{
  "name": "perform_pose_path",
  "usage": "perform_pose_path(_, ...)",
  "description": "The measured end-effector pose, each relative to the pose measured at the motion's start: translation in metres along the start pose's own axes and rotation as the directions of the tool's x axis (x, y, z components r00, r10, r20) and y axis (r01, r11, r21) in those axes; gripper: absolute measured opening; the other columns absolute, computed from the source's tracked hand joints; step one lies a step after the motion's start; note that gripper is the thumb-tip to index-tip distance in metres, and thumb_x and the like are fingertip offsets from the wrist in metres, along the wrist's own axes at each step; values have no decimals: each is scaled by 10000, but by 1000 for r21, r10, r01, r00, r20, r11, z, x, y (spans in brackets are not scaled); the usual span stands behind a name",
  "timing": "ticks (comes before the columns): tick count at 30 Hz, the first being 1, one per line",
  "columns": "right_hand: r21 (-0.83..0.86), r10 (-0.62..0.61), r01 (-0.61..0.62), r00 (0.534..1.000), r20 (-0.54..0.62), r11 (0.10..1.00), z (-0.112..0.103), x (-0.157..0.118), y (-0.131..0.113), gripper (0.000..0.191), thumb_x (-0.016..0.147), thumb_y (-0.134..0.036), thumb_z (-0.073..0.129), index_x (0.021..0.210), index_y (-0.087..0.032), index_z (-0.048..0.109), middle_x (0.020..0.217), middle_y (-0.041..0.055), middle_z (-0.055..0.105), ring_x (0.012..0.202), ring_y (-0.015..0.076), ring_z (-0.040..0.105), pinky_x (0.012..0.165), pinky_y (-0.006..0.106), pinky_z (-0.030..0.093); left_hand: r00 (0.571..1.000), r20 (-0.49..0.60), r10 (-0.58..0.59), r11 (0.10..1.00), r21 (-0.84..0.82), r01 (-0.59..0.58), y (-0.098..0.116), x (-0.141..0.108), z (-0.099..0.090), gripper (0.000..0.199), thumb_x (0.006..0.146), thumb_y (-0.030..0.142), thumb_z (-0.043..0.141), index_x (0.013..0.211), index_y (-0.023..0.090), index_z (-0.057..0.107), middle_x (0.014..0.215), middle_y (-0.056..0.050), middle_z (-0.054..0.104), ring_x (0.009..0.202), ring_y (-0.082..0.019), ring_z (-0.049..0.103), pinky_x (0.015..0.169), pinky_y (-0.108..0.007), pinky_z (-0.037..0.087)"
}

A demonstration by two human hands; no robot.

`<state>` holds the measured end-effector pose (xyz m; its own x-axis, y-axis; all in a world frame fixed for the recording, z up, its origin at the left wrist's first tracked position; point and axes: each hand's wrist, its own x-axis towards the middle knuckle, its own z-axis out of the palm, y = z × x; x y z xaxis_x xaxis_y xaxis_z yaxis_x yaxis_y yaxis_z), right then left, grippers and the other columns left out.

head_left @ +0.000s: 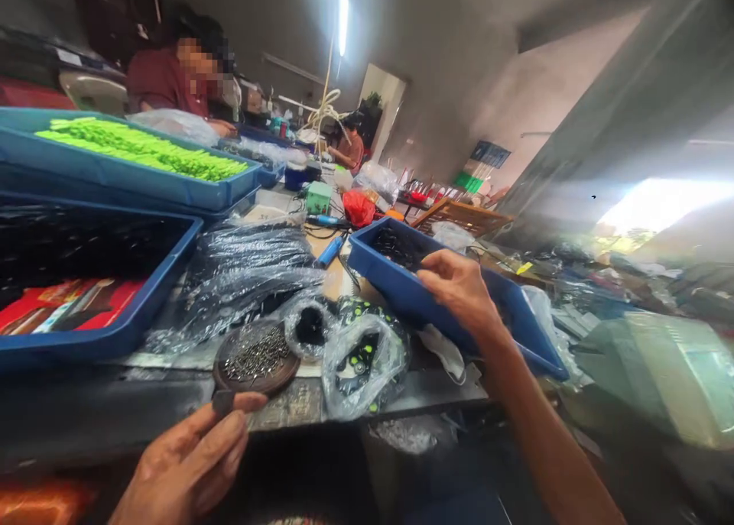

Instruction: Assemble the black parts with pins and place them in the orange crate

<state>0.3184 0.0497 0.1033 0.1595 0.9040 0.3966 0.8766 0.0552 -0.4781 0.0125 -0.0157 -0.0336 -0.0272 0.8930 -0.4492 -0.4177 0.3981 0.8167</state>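
My left hand (192, 456) is at the table's front edge, thumb and fingers drawn together. A small dark patch sits at the index finger; whether it is a part or a finger wrap I cannot tell. Just beyond lies a round brown dish (221, 372) heaped with small metal screws (255, 354). My right hand (462, 288) is over the long blue bin (395, 280) that has black pieces (395, 246) inside. Its fingers are curled towards the thumb, and anything between them is hidden. Between the hands stand clear plastic bags (338, 387) with small black and green parts.
At left, a blue tray (172, 185) of bright green strips stands behind another blue bin (192, 242). Plastic-wrapped black pieces (252, 257), a blue tool (329, 251) and a red bag (358, 208) lie mid-table. Two people (166, 78) sit further back.
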Motion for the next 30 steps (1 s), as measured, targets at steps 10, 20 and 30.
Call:
perform_pose_path(10, 725, 62, -364, 911, 408, 584, 139, -153, -110, 232, 644, -116, 552, 872, -153, 583, 605, -56, 477, 482, 60, 383, 443, 172, 312, 998, 61, 34, 994, -106, -27, -2, -2, 5, 377, 436, 329, 857, 739, 180, 689, 544, 42, 546, 460, -50, 405, 400, -133, 358)
perform_pose_path(20, 693, 35, -325, 917, 397, 643, 157, -166, -112, 180, 675, -95, 541, 842, -161, 553, 632, -46, 526, 506, 71, 426, 484, 183, 350, 996, 87, 26, 994, -108, -17, -3, -2, 1, 290, 552, 305, 807, 765, 153, 681, 657, 22, 604, 523, -63, 457, 425, -140, 353)
perform_pose_path(30, 585, -5, -229, 929, 370, 778, 151, -138, -92, 157, 849, -265, 450, 896, -175, 569, 637, -17, 520, 529, 115, 481, 487, 217, 388, 980, 141, 140, 990, 16, -143, 0, -2, -16, 217, 738, 354, 652, 742, 153, 570, 629, 30, 560, 490, -63, 347, 441, -176, 271)
